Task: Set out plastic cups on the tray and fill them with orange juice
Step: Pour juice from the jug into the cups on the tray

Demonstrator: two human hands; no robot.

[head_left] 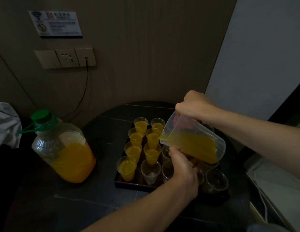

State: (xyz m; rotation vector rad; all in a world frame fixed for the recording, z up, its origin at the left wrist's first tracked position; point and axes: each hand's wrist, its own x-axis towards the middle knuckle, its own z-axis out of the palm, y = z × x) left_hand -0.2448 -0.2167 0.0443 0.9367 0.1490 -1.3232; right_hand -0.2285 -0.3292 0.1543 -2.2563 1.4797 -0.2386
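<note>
Empty plastic cups (150, 173) wait at the tray's (127, 183) near edge, left hand (183, 169) steadies the tilted measuring jug (184, 126) from beneath, grip hidden, can't tell, right hand (192, 106) clenches its handle, orange juice (194, 145) at the spout over a mid-tray cup (152, 138).

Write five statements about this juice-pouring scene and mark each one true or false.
1. The bottle has its green cap off. False: the cap sits on the bottle.
2. The right hand holds a tilted jug with juice in it. True.
3. Every cup on the tray holds juice. False: the empty cup stands near the tray's front edge, and the cups to its right look empty too.
4. A cable runs into the wall panel. True.
5. The left hand hangs idle, away from the jug. False: it is up against the jug's underside.
</note>
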